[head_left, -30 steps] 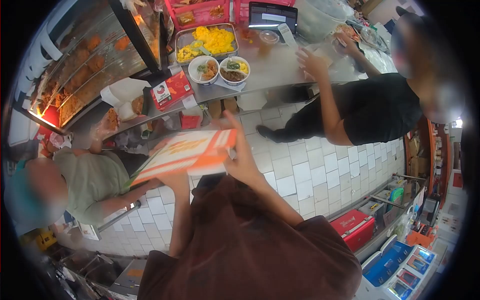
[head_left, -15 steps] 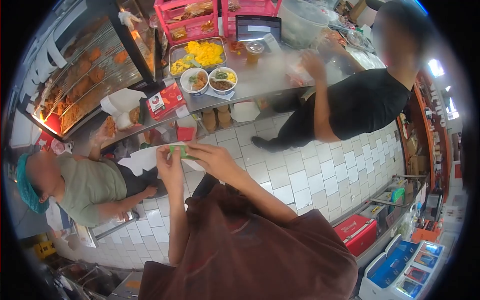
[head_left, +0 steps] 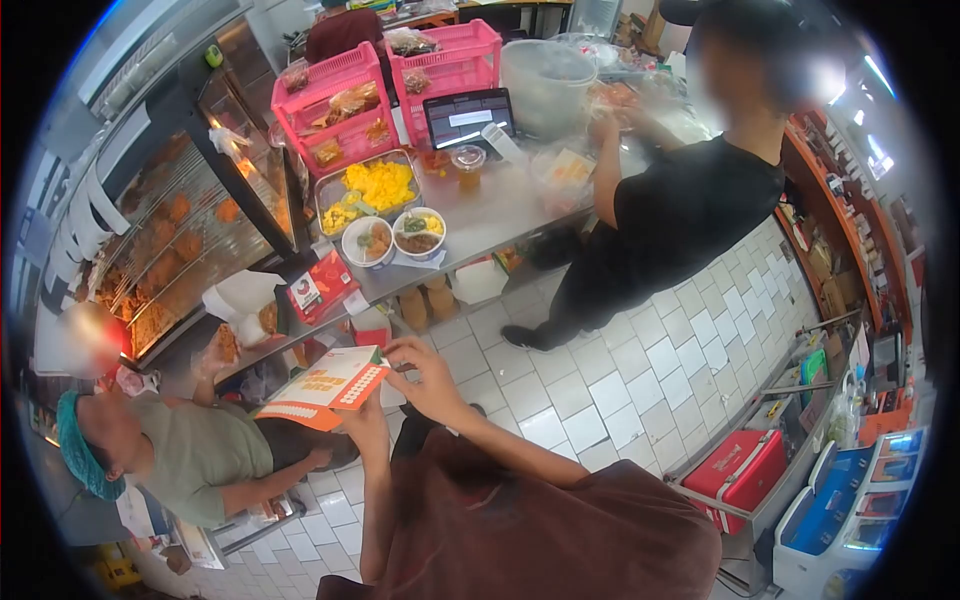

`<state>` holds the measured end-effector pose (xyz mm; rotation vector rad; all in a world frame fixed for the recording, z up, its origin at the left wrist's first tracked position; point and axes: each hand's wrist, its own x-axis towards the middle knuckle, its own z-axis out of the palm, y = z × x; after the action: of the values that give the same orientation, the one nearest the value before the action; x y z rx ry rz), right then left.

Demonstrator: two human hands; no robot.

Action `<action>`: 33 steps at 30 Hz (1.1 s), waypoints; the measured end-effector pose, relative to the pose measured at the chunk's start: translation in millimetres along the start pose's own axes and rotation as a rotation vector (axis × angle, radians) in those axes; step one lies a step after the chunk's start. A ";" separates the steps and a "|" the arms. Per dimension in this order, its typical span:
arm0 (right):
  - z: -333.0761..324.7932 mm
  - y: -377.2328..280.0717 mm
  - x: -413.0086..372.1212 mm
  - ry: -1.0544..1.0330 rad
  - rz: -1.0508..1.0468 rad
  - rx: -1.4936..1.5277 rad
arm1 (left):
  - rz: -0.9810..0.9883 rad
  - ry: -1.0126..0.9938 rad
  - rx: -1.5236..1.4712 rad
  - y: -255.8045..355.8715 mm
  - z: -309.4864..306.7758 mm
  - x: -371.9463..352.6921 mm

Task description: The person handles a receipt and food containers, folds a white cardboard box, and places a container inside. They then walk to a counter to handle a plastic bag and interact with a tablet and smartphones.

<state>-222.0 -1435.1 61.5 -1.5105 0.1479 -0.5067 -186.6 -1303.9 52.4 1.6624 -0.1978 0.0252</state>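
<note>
Nearest the wearer, the left hand [head_left: 370, 432] supports a printed orange-and-white carton [head_left: 325, 382] from below, its fingers partly curled and mostly hidden by the card. The right hand [head_left: 428, 380] is half open, thumb and fingers closed lightly about the green-edged corner. The carton is tilted in mid-air, on the wearer's side of the red box [head_left: 322, 288]. It looks flat or nearly so; whether any flap has been opened out cannot be told, and no food shows in it.

Left of the red box, a white carton [head_left: 243, 295] stands open with fried pieces inside; filling has begun there, but its lid is up. A co-worker in a green top [head_left: 200, 440] holds a fried piece [head_left: 227, 343] just beside it. The red box itself looks shut on the metal desk [head_left: 520, 205].

Right of the red box, two bowls [head_left: 370, 262] [head_left: 420, 254] hold portioned food, apparently filled but uncovered. Beyond them, up and right of the red box, are a metal tray [head_left: 319, 212] with plenty of yellow food left, and a lidded cup [head_left: 468, 172].

Farther beyond the red box stand a screen [head_left: 470, 118] and pink baskets [head_left: 450, 62]. Well to its right, a co-worker in black [head_left: 700, 190] reaches over the desk.
</note>
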 end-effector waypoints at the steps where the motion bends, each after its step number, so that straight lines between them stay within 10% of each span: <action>1: 1.0 -0.5 0.8 -0.013 -0.043 -0.034 | -0.062 0.010 -0.082 1.9 -0.1 2.1; 17: -2.0 -35.0 18.9 -0.134 -0.166 -0.021 | -0.191 0.061 -0.651 15.7 -3.0 6.8; 23: -9.7 -34.3 28.7 -0.246 -0.075 0.071 | -0.107 0.105 0.069 12.7 -12.2 -6.8; 33: -0.1 -55.7 25.0 -0.011 -0.210 -0.145 | -0.118 0.101 -0.478 26.2 -3.7 10.6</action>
<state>-212.4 -1444.3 121.1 -1.6805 0.0175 -0.6666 -179.7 -1303.7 80.0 1.1898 -0.0238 -0.0260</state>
